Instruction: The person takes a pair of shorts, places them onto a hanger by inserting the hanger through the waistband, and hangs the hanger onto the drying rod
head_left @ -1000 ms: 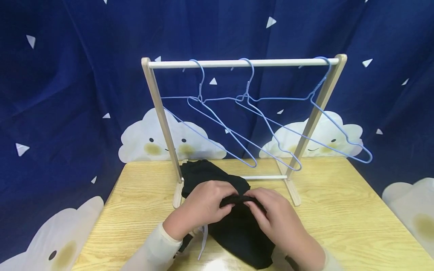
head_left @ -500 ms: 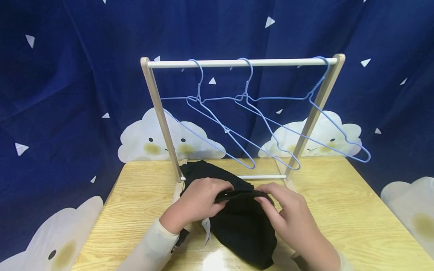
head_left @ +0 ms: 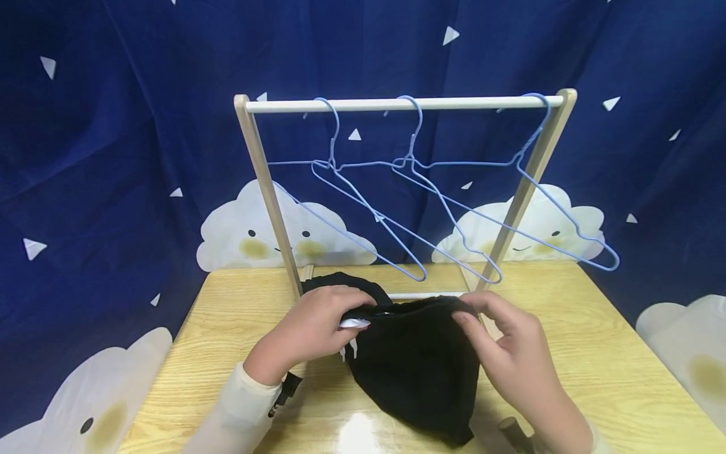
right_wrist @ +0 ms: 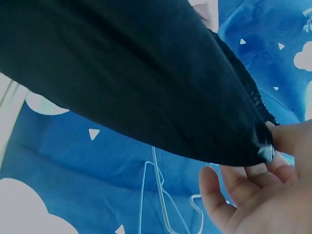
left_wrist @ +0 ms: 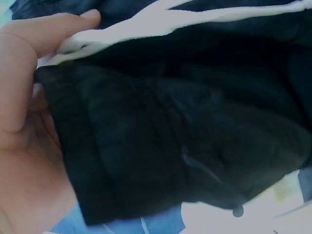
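Black drawstring shorts (head_left: 416, 366) hang between my two hands above the table, their waist edge stretched sideways. My left hand (head_left: 320, 321) pinches the left end of that edge, thumb below, where a bit of white shows. In the left wrist view, a white drawstring (left_wrist: 146, 24) runs from beside my fingers across the dark cloth. My right hand (head_left: 513, 347) pinches the right end of the waist between thumb and fingers. Gathered elastic (right_wrist: 243, 78) shows along the edge in the right wrist view. Part of the black cloth lies behind my left hand, by the rack's left foot.
A wooden rack (head_left: 527, 189) with a white top bar (head_left: 368, 105) stands behind the shorts. Blue wire hangers (head_left: 454, 214) hang from it, their lower corners reaching forward above the cloth. The wooden table (head_left: 590, 359) extends to both sides. A blue curtain (head_left: 142, 126) hangs behind.
My hands have moved apart, the left to the left and the right to the right, both slightly up. The waist edge has been pulled from bunched to wide, and the front cloth has spread.
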`<state>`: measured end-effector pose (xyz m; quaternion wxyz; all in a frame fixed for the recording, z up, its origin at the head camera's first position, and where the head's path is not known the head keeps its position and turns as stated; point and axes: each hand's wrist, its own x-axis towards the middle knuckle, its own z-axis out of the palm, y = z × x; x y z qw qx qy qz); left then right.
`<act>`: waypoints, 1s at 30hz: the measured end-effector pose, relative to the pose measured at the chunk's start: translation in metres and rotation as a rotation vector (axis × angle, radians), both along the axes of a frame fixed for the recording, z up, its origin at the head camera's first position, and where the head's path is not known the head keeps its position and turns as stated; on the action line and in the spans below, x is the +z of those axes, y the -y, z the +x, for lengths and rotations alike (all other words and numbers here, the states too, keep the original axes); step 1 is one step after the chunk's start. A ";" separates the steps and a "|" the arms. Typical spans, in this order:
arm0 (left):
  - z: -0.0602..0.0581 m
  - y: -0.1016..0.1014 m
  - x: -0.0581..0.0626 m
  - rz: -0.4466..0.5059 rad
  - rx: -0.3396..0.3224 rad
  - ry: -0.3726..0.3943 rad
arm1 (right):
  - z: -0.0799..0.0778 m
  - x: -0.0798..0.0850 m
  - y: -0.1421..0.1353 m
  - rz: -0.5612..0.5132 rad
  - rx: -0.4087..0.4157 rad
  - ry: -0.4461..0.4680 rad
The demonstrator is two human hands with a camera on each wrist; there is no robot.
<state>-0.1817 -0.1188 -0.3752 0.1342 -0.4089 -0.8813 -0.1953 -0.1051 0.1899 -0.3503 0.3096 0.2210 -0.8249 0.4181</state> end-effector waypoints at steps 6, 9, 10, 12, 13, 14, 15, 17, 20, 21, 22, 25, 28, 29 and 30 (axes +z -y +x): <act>0.002 0.016 0.009 0.006 0.023 0.027 | 0.004 0.010 -0.005 -0.153 -0.046 0.091; 0.004 0.026 0.016 0.009 0.040 0.044 | 0.005 0.014 -0.009 -0.220 -0.082 0.134; 0.004 0.030 0.018 0.014 0.044 0.048 | 0.005 0.015 -0.011 -0.233 -0.092 0.143; 0.005 0.036 0.022 0.030 0.046 0.050 | 0.005 0.017 -0.013 -0.264 -0.106 0.156; 0.005 0.038 0.023 0.042 0.047 0.054 | 0.005 0.018 -0.014 -0.278 -0.108 0.162; 0.006 0.041 0.025 0.050 0.046 0.053 | 0.005 0.018 -0.016 -0.291 -0.107 0.168; 0.006 0.043 0.026 0.060 0.046 0.053 | 0.004 0.018 -0.017 -0.311 -0.102 0.176; 0.007 0.048 0.029 0.072 0.050 0.042 | 0.003 0.019 -0.019 -0.351 -0.096 0.186; 0.008 0.053 0.033 0.098 0.059 0.039 | 0.002 0.019 -0.022 -0.395 -0.092 0.201; 0.009 0.055 0.035 0.108 0.059 0.040 | 0.002 0.019 -0.023 -0.411 -0.091 0.205; 0.009 0.057 0.037 0.120 0.055 0.043 | 0.002 0.019 -0.024 -0.426 -0.086 0.209; 0.010 0.064 0.041 0.169 0.034 0.062 | 0.002 0.020 -0.027 -0.457 -0.077 0.226; 0.012 0.068 0.044 0.219 0.008 0.072 | 0.002 0.022 -0.028 -0.492 -0.058 0.240; 0.012 0.069 0.045 0.233 0.005 0.072 | 0.003 0.023 -0.029 -0.488 -0.064 0.245; 0.013 0.070 0.046 0.245 0.002 0.068 | 0.003 0.023 -0.029 -0.490 -0.063 0.252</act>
